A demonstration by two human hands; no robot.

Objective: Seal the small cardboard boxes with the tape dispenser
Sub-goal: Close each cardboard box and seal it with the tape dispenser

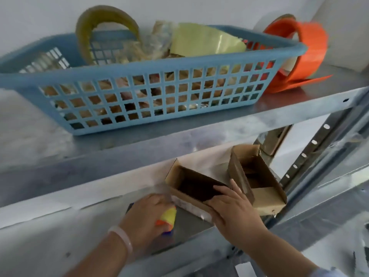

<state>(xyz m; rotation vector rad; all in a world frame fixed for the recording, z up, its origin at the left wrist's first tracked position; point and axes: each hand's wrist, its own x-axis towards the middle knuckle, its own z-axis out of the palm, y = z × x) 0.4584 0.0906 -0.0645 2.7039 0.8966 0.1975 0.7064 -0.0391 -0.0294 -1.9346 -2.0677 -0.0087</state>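
Two small open cardboard boxes sit on the lower metal shelf (191, 222). The nearer box (191, 186) has its flaps up and a dark inside. My right hand (233, 212) grips its near right corner, fingers curled over the rim. The second box (257, 176) stands just right of it, also open. My left hand (145, 214) holds a yellow, orange and blue object (168, 217), apparently the tape dispenser, against the shelf by the nearer box's left side. The frame is blurred.
On the upper shelf (139, 142) stands a blue plastic basket (159, 76) full of packets, with a yellowish tape roll (83, 29) in it. An orange tape roll (307, 48) lies right of it. A slotted metal upright (307, 154) borders the boxes on the right.
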